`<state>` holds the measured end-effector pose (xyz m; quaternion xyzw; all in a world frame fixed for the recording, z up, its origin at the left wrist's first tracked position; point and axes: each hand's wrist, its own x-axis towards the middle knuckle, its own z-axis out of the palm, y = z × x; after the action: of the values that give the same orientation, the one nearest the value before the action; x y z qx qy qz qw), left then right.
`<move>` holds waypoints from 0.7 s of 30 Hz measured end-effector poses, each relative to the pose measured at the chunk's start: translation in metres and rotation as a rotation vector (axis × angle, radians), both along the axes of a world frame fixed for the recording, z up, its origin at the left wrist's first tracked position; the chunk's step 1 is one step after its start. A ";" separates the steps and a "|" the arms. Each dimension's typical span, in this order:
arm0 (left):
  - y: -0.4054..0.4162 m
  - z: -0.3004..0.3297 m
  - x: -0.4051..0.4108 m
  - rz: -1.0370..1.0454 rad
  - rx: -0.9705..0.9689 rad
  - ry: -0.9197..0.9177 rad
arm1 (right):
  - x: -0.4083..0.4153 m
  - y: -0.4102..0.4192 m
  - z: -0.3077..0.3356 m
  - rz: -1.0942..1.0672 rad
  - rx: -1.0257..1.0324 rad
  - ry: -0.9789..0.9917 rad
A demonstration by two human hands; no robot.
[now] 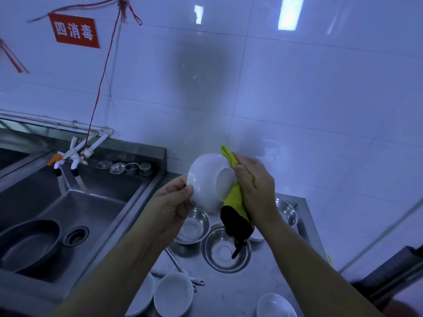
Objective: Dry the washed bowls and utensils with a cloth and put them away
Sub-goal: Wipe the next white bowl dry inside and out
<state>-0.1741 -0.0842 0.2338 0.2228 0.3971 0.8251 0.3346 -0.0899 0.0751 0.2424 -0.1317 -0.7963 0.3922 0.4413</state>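
Four white bowls show: one held up (207, 181), three along the worktop's (229, 291) near edge (173, 294) (275, 305) (142, 296). Three steel bowls sit toward its far edge (194, 225) (225, 250) (287, 211). One yellow-and-black cloth (235, 202). One dark basin (29, 244) lies in the sink (96, 197). Two hands (174, 197) (256, 181).

A commercial kitchen: steel sink (75, 202), tiled wall (297, 99), red disinfection sign (74, 31)
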 end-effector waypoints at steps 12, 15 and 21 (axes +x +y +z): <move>0.003 0.015 -0.009 0.007 0.087 -0.170 | 0.017 -0.017 -0.017 -0.008 0.642 0.123; -0.001 0.017 -0.011 -0.012 0.076 -0.161 | 0.023 -0.004 -0.012 -0.050 0.753 0.084; 0.001 0.019 -0.005 -0.048 0.042 -0.131 | 0.012 -0.015 0.002 -0.098 0.635 0.099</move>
<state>-0.1791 -0.0827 0.2531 0.1850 0.3516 0.8376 0.3749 -0.0780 0.0603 0.2443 -0.0066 -0.8492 0.1084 0.5168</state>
